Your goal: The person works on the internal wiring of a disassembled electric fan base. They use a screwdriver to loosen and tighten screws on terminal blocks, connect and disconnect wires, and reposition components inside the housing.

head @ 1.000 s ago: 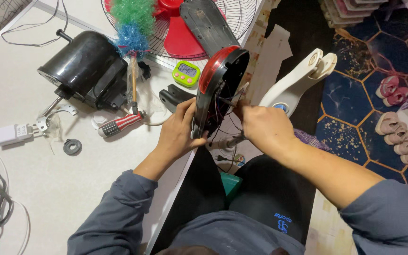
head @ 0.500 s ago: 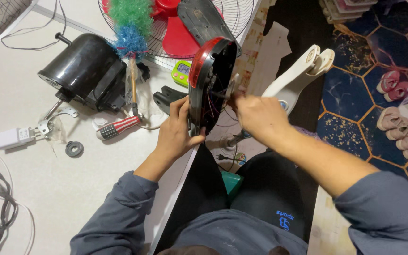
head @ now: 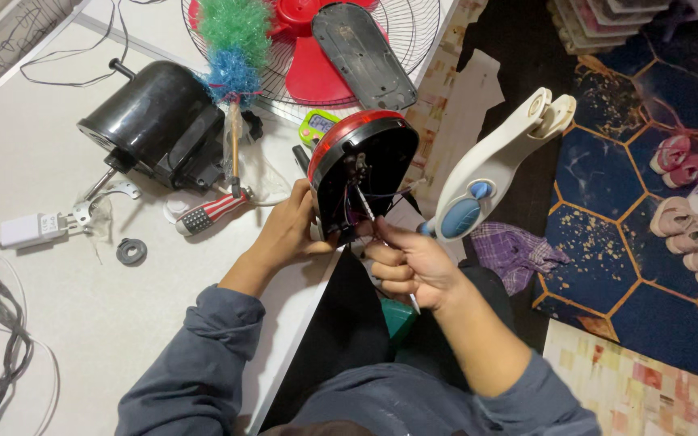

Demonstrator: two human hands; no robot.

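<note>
A person in a grey sweatshirt works on a red-and-black fan housing (head: 363, 173), held upright at the near edge of a white table (head: 66, 323). The left hand (head: 291, 234) clasps the housing's lower left side, fingers closed around its rim. The right hand (head: 414, 270), just below the housing, pinches a thin metal tool (head: 367, 207) with closed fingers, its tip reaching into the housing's open black interior, where loose wires show. Left of the housing lie a striped-handled screwdriver (head: 208, 214), a black motor (head: 151, 125) and, farther left, a white plug adapter (head: 32, 229) and a small black ring (head: 131, 251). Behind the housing sit a small green device (head: 317, 125), a green-and-blue feather duster (head: 232, 44), a dark cover (head: 361, 52) and red blades (head: 313, 73) on a wire fan guard (head: 418, 28). Right of the housing, off the table, a white fan neck (head: 486, 165) stands above a blue honeycomb rug (head: 624, 210).
</note>
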